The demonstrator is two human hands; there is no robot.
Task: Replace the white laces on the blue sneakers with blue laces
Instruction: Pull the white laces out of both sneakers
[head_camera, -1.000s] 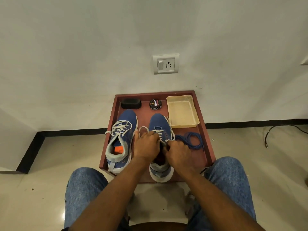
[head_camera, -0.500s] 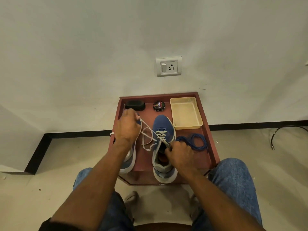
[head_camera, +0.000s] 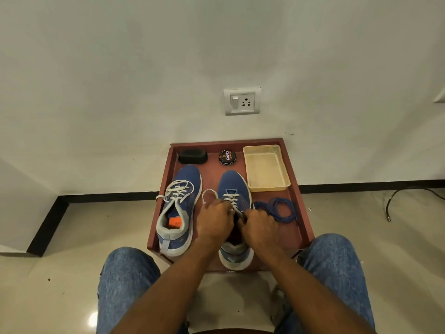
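"Cherry", apparently, on black tin (head_camera: 227, 157)

my sneakers (head_camera: 233, 186) blue, grey collars | laces (head_camera: 230, 198) white | spare laces (head_camera: 277, 209) blue | tray (head_camera: 304, 208) maroon | tub (head_camera: 265, 168) cream | jeans (head_camera: 122, 273) blue

The person is wearing blue jeans (head_camera: 125, 283). The denim is looking faded and speckled, with lighter spots over the knees and a darker blue down the sides. One leg is showing on each side at the bottom of the view. Both arms are showing bare from the hands up to the bottom edge of the picture, so no sleeves are showing. The left hand (head_camera: 215, 220) and the right hand (head_camera: 261, 227) are bare too, and no rings, watch or gloves are showing on them. A small bit of something pale is showing between the legs, too blurry to tell what it is.
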